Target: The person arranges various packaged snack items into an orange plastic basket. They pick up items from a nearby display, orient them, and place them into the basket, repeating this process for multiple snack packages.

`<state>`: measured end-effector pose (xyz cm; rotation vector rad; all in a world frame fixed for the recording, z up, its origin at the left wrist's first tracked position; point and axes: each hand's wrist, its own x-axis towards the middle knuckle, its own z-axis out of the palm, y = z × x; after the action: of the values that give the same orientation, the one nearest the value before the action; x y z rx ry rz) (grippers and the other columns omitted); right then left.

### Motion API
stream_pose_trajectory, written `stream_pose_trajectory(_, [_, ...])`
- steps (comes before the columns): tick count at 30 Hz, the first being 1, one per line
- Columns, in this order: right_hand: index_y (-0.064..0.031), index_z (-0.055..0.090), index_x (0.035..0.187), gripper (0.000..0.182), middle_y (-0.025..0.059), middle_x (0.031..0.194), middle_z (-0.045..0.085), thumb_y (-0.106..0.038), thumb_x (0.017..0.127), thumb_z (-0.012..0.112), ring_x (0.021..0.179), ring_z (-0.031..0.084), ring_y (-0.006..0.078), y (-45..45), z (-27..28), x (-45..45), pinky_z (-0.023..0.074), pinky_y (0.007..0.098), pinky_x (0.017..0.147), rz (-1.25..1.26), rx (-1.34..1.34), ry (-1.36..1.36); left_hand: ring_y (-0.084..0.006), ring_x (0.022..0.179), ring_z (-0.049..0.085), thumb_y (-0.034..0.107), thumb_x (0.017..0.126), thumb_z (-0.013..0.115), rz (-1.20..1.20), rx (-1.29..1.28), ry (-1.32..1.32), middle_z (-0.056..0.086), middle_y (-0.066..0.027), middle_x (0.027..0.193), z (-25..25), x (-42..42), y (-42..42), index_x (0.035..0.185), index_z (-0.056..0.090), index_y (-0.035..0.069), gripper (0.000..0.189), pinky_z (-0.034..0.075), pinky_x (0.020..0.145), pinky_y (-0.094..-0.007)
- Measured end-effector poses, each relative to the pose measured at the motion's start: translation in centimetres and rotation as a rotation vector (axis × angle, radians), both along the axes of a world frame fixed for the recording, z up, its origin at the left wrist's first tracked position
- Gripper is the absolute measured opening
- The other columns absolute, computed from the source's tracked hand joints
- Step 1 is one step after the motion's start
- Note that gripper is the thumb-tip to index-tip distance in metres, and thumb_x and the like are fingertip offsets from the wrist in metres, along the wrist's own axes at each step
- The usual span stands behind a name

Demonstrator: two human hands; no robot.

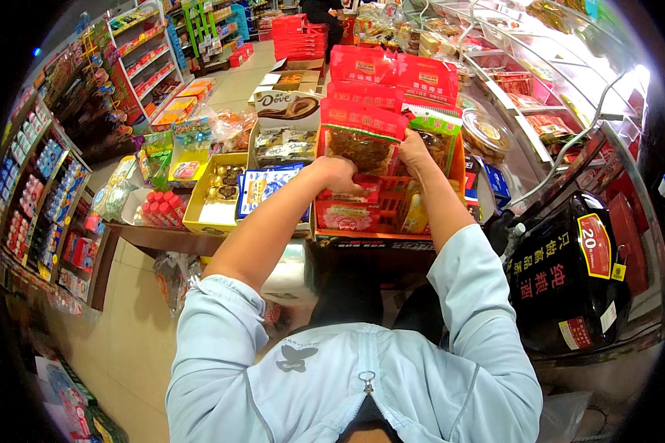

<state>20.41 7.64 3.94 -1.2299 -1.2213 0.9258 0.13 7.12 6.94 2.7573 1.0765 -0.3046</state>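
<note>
A red plastic food packet (pixel 360 144) with a clear window showing brown contents stands upright before me, held at its sides. My left hand (pixel 341 174) grips its lower left corner. Higher up, my right hand (pixel 414 148) grips its right edge. The packet belongs to a row in an orange display basket (pixel 393 196), with more red packets (pixel 366 65) behind it. A red-and-green packet (pixel 440 135) stands just right of my right hand. Smaller red packets (pixel 346 216) and a yellow packet (pixel 417 213) lie in the basket's front part, below my hands.
Left of the basket are a Dove chocolate box (pixel 288 105), a yellow box of gold-wrapped sweets (pixel 216 219) and blue-and-white packets (pixel 266 188). A glass display case (pixel 532 99) and a large black liquor jar (pixel 565 277) stand right. Further back are red boxes (pixel 296 39) and a person (pixel 322 16).
</note>
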Motion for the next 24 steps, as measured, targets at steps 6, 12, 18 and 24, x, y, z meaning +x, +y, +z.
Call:
stream_pose_trajectory(6, [-0.0006, 0.065, 0.09, 0.017, 0.003, 0.071, 0.062, -0.017, 0.086, 0.059, 0.063, 0.052, 0.0099, 1.6, 0.4, -1.4, 0.042, 0.0275, 0.057, -0.166, 0.33, -0.01, -0.0341, 0.097, 0.058, 0.07, 0.071, 0.052, 0.029, 0.048, -0.061, 0.062, -0.0196, 0.102, -0.7, -0.1, -0.4, 0.103, 0.063, 0.003, 0.076, 0.046, 0.083, -0.0418])
stream_pose_trajectory(12, [-0.0023, 0.065, 0.086, 0.021, 0.0002, 0.068, 0.059, -0.023, 0.085, 0.063, 0.06, 0.049, 0.0089, 2.2, 4.8, -0.8, 0.0406, 0.0269, 0.055, -0.11, 0.284, 0.143, -0.0322, 0.102, 0.058, 0.072, 0.072, 0.048, 0.024, 0.043, -0.004, 0.061, -0.0172, 0.108, 0.0, 0.0, -1.0, 0.104, 0.064, 0.004, 0.077, 0.046, 0.085, -0.0404])
stream_pose_trajectory(18, [-0.0016, 0.062, 0.094, 0.017, 0.0027, 0.079, 0.062, -0.017, 0.087, 0.06, 0.067, 0.054, 0.0098, 1.3, 5.5, -2.2, 0.0446, 0.0258, 0.063, -0.083, 0.299, 0.236, -0.0361, 0.095, 0.058, 0.076, 0.072, 0.044, -0.102, -0.011, -0.006, 0.063, -0.0216, 0.098, -0.8, 0.1, 1.1, 0.095, 0.066, 0.001, 0.082, 0.045, 0.084, -0.0413])
stream_pose_trajectory(24, [0.0011, 0.059, 0.099, 0.024, 0.003, 0.082, 0.062, -0.02, 0.087, 0.059, 0.072, 0.054, 0.0095, 2.8, -1.5, 0.6, 0.043, 0.027, 0.065, -0.195, 0.253, 0.208, -0.0363, 0.101, 0.055, 0.076, 0.073, 0.042, -0.061, -0.142, 0.055, 0.061, -0.0223, 0.104, 0.3, 1.0, 1.0, 0.101, 0.064, 0.001, 0.083, 0.042, 0.089, -0.0416])
